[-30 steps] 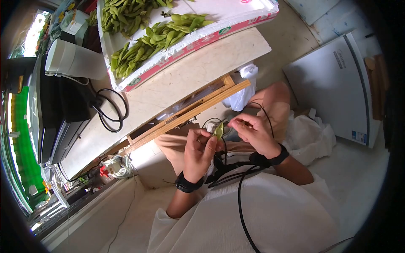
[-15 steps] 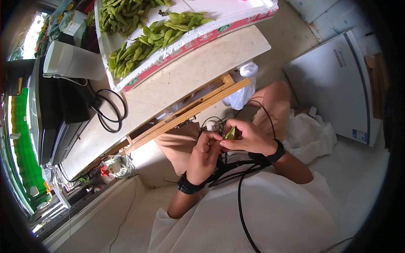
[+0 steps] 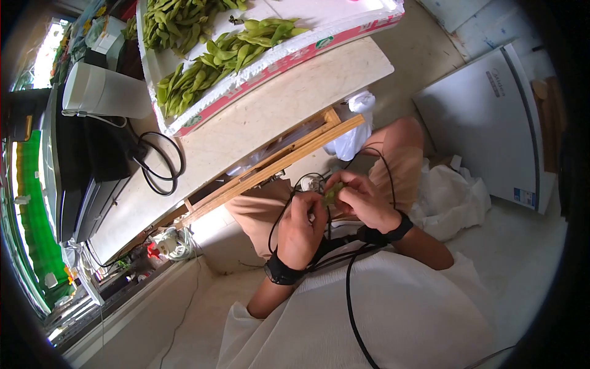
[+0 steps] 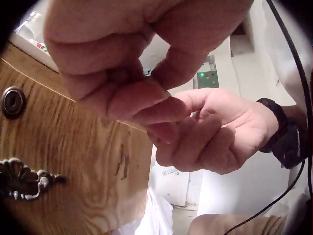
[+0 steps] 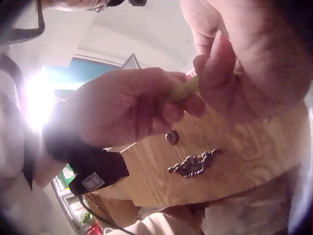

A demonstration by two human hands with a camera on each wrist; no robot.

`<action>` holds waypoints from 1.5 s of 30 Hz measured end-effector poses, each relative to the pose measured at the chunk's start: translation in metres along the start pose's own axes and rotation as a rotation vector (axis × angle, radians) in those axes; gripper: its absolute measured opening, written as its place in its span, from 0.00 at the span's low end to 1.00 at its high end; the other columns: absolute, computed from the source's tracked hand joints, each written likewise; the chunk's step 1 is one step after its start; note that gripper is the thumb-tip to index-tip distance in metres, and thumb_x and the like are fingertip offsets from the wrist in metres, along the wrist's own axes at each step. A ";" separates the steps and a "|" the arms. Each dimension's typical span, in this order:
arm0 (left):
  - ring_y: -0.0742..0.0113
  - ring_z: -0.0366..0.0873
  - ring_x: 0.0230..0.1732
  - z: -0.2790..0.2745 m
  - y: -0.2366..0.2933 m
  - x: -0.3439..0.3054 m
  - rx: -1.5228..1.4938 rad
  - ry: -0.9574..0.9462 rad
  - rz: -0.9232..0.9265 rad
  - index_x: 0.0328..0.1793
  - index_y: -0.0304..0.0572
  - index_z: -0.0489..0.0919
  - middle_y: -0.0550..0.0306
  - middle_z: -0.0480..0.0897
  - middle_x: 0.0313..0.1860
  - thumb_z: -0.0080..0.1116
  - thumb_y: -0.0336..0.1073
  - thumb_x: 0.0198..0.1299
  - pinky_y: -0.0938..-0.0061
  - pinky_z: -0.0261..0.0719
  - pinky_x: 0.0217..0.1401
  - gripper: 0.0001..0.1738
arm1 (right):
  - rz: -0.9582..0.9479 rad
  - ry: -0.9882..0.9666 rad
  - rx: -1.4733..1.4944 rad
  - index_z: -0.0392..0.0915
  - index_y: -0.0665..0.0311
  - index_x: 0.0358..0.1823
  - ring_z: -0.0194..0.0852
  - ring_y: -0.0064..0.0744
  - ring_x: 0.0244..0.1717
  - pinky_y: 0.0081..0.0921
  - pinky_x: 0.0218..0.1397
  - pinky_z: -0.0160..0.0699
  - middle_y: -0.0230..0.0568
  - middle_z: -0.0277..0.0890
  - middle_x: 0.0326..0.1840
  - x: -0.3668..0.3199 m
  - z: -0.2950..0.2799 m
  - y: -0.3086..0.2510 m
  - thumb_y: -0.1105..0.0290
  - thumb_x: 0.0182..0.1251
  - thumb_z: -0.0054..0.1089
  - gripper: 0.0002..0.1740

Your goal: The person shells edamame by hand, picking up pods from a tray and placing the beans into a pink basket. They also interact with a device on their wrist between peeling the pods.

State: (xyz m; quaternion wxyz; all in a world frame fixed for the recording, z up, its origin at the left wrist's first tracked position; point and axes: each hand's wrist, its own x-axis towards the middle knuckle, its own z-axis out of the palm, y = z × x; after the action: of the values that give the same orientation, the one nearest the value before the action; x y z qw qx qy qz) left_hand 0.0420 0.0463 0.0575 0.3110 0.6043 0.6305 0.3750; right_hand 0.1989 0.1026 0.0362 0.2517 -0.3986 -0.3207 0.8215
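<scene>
One green soybean pod [image 3: 332, 192] is between the two hands, above the person's lap. My right hand [image 3: 369, 204] pinches it between thumb and fingers. From the other side my left hand [image 3: 300, 229] grips its near end with curled fingers. In the right wrist view the pod [image 5: 185, 90] spans the short gap from one hand's fingertips to the other's. The fingers hide it in the left wrist view, where both hands' fingertips meet. More soybean pods [image 3: 230, 52] lie in two heaps in a white foam box [image 3: 295, 56] on the table.
The table [image 3: 264, 104] has a partly pulled-out wooden drawer [image 3: 270, 171] just beyond the hands. A white container [image 3: 106, 91] and a looped black cable [image 3: 161, 184] are on the left. A white plastic bag [image 3: 350, 135] hangs at the drawer's end. A small fridge [image 3: 482, 123] stands right.
The right hand came in from the right to meet the left at the pod, which was in the left hand alone. Since then the right hand has shifted slightly up and the left slightly down.
</scene>
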 end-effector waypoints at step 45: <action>0.72 0.82 0.34 -0.010 -0.020 0.007 -0.363 -0.080 -0.150 0.53 0.35 0.69 0.53 0.82 0.36 0.47 0.24 0.66 0.76 0.81 0.35 0.10 | -0.006 -0.085 -0.099 0.76 0.69 0.44 0.69 0.10 0.34 0.11 0.35 0.71 0.26 0.74 0.33 -0.003 0.005 0.000 0.73 0.67 0.55 0.08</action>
State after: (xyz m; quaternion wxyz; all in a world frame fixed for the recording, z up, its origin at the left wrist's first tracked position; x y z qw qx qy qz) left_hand 0.0224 0.0522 0.0466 0.4667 0.5041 0.5827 0.4342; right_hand 0.1970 0.0987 0.0399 0.2202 -0.3742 -0.3728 0.8201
